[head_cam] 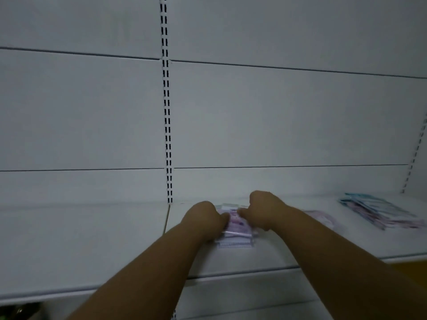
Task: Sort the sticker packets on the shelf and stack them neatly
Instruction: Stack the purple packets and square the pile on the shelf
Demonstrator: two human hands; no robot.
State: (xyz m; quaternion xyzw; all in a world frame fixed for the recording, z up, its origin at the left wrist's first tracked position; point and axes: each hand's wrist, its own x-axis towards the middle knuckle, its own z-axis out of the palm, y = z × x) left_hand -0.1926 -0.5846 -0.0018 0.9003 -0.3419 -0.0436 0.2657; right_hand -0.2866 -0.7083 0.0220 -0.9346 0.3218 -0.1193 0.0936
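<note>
A small stack of pink and purple sticker packets [236, 232] lies on the white shelf [92, 239], near its middle. My left hand [204, 218] grips the stack's left side and my right hand [261, 210] grips its right side, fingers curled over the top. A loose pink packet [321, 217] lies flat just right of my right forearm. Farther right, a fanned pile of blue and pink packets [381, 212] rests on the shelf.
White back panels [277, 116] rise behind the shelf, with a slotted upright [167, 125] in the middle and another at the far right [416, 153]. The shelf's front edge [242, 272] runs under my forearms. Something yellow [413, 266] shows below at the right.
</note>
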